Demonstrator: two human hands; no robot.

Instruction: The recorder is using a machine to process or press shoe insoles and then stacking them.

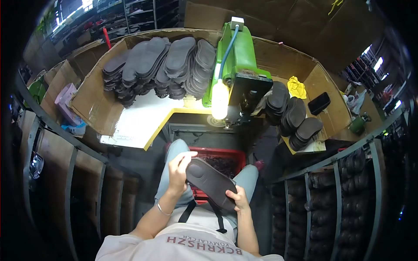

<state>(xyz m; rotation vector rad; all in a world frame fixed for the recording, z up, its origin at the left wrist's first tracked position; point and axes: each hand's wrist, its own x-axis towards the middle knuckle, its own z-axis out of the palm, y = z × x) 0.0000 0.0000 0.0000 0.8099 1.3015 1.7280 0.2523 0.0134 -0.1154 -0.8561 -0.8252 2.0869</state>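
Workshop interior, seen from above my seated lap, with cardboard walls around a white bench [135,117]. I hold a dark sole [211,182] over my knees, in front of my chest. Its long axis runs from upper left to lower right, heel end low on my right. My left hand [178,172] grips the upper, toe end with fingers curled over the edge; my right hand [238,201] pinches the lower end. The hands are apart, each closed on the sole, one at either tip. The left hand is nearer the bench, the right nearer my body. Just behind the sole, between my knees, sits a red crate [222,156] of dark scraps. Farther out stands a green machine [233,65] with a lit lamp [220,100]. A large pile of soles [161,65] lies at far left, smaller stacks [294,119] at right, beside a yellow rag [297,87].
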